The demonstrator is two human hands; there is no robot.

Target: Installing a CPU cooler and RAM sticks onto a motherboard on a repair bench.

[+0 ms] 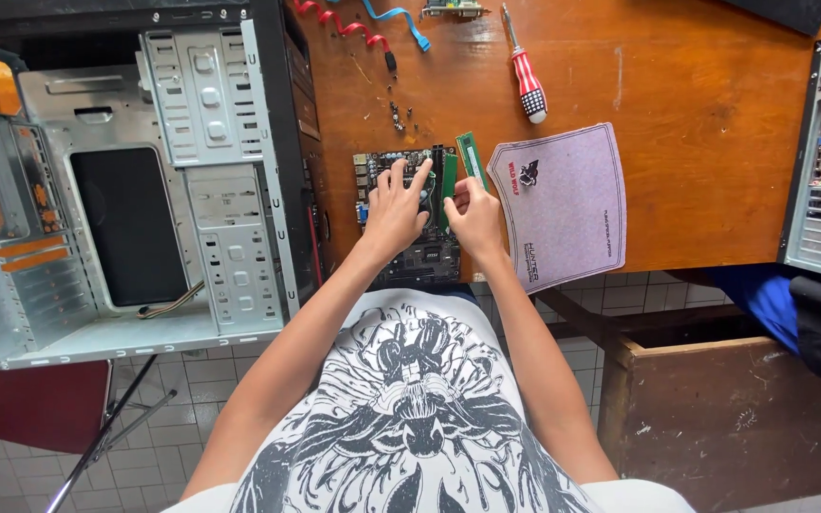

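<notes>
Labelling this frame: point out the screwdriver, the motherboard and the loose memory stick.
screwdriver (529,90): head view, on its red-and-white handle.
motherboard (429,256): head view, on its dark lower part below the hands.
loose memory stick (470,157): head view, on its green middle.

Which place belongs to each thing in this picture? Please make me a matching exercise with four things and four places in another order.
Things:
1. screwdriver
2. open computer case
3. grey mat
4. circuit board

Places:
A. under both hands
B. to the right of the hands, at the table edge
C. at the far left, lying on its side
D. near the top of the table, beyond the mat

Pairs: 1-D, 2-C, 3-B, 4-A
</notes>
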